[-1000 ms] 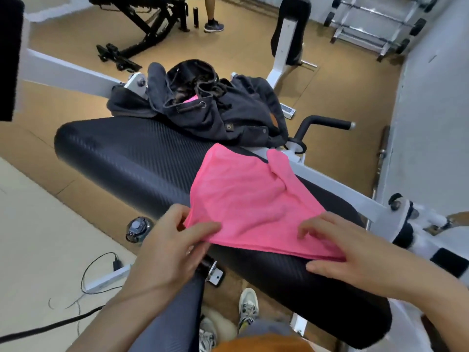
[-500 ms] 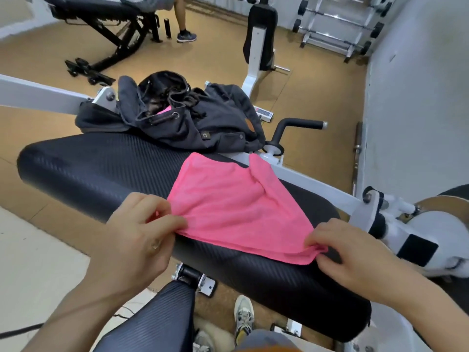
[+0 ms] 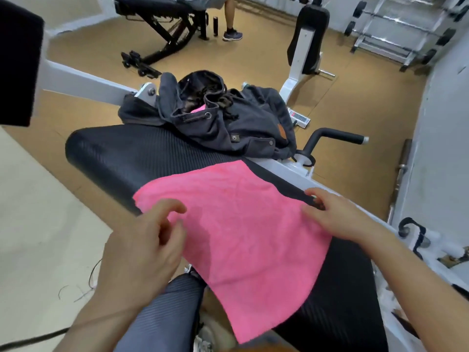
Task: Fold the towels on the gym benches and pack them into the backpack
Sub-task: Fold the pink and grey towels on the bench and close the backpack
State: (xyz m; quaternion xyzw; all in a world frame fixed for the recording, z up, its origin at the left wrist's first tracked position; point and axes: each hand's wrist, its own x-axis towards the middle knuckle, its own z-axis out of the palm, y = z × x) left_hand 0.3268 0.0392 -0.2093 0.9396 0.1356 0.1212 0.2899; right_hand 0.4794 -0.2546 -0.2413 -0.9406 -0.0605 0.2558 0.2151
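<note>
Hovering at the left edge of the pink towel (image 3: 241,224), the left hand (image 3: 147,240) has loosely curled fingers (image 3: 175,207) gripping nothing. The right hand (image 3: 340,219) rests at its right edge, fingers bent; whether they pinch cannot be told. The towel lies spread on the black desk (image 3: 121,153), near the open backpack (image 3: 241,128).

Two pink towels (image 3: 241,224), one backpack (image 3: 243,130), two benches (image 3: 119,153), two hands (image 3: 147,247).

A pink towel (image 3: 199,109) in the backpack (image 3: 228,128) shows only a corner; the top edge crops the seated person (image 3: 229,17).
</note>
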